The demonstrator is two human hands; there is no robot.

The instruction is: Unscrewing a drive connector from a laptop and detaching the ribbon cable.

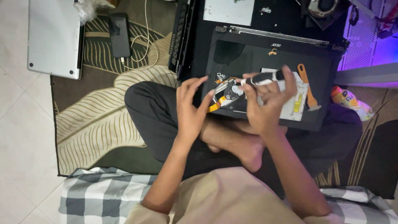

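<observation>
From my head camera: my right hand (265, 108) is wrapped around a black-and-white screwdriver (263, 77), its tip pointing left at the drive (290, 108) lying on the black laptop (265, 58) under my fingers. My left hand (191, 108) is spread wide, holding nothing, fingertips touching the drive's left end by the orange ribbon (215, 107). An orange pry tool (307, 86) lies just right of my right fingers.

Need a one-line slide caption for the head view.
Right hand holds a screwdriver over an optical drive; left hand steadies it.
</observation>
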